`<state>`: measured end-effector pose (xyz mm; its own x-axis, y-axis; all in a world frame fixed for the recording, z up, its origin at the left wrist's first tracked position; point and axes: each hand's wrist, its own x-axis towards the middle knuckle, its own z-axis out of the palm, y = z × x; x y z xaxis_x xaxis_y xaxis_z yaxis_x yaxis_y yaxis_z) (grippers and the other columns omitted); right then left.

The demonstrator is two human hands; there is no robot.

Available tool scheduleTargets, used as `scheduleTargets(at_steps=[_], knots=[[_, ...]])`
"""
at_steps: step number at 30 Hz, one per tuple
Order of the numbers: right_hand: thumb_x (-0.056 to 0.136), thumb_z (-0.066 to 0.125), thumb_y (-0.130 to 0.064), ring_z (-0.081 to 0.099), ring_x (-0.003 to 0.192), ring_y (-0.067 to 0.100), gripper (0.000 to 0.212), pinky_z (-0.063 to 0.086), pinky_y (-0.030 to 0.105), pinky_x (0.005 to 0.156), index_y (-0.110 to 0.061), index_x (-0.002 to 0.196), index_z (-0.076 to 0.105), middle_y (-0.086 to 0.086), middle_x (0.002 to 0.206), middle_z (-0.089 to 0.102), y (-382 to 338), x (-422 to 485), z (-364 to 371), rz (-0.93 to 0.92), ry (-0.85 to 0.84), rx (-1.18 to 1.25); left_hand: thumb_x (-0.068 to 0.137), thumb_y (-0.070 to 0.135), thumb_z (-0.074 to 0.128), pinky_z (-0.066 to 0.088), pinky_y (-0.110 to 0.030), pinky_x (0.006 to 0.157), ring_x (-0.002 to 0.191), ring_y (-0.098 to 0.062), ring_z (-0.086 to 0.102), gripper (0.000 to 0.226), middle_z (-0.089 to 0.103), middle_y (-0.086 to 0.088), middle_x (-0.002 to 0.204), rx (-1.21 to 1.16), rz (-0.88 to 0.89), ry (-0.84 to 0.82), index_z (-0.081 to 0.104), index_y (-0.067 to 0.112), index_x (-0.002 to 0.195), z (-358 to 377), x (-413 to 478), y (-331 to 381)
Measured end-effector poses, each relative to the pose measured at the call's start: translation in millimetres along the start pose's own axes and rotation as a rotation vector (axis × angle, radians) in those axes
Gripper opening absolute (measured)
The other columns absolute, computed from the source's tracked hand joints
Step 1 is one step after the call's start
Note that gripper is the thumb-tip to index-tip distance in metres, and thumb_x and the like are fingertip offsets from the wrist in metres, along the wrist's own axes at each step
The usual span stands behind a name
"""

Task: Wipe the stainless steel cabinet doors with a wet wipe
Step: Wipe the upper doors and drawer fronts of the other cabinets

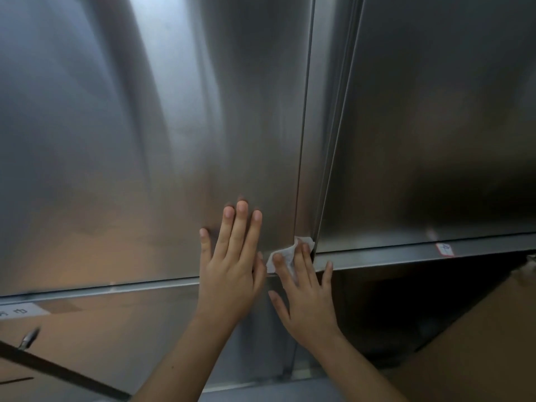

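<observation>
White wet wipe (285,252) sits crumpled at the lower right corner of the left cabinet door (145,140), pressed to the steel by the spread fingers (306,255) of a person's right hand (307,300). Lower on that door, the left hand (232,274) lies flat, fingers straight and close together.

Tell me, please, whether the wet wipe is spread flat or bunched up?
Bunched up: the wet wipe sits crumpled in folds under the right hand's fingers, pressed against the left door's lower corner.
</observation>
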<state>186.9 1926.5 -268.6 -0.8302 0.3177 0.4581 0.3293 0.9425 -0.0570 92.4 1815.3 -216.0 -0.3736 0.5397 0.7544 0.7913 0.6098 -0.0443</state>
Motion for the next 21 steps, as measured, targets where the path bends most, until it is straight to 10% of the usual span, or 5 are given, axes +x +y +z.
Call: scheduleTargets(at_steps=[13,21], knots=[[0.077,0.067,-0.036,0.047,0.125,0.032,0.063,0.037,0.057,0.095,-0.01,0.133,0.051,0.016,0.138,0.047,17,-18,-7,-0.12,-0.016,0.048,0.084,0.024,0.038,0.016,-0.062,0.101,0.139,-0.026,0.019,0.062,0.023,-0.017,0.149,0.016,-0.164,-0.163,0.032,0.001,0.141,-16,-28,27],[0.085,0.038,-0.03,0.056,0.117,0.03,0.051,0.043,0.058,0.09,-0.003,0.122,0.06,0.015,0.128,0.057,29,-11,-20,-0.23,0.091,0.183,0.085,0.023,0.036,0.014,-0.062,0.101,0.138,-0.032,0.02,0.059,0.025,-0.021,0.148,-0.026,-0.363,-0.214,0.035,-0.003,0.139,-33,-47,48]])
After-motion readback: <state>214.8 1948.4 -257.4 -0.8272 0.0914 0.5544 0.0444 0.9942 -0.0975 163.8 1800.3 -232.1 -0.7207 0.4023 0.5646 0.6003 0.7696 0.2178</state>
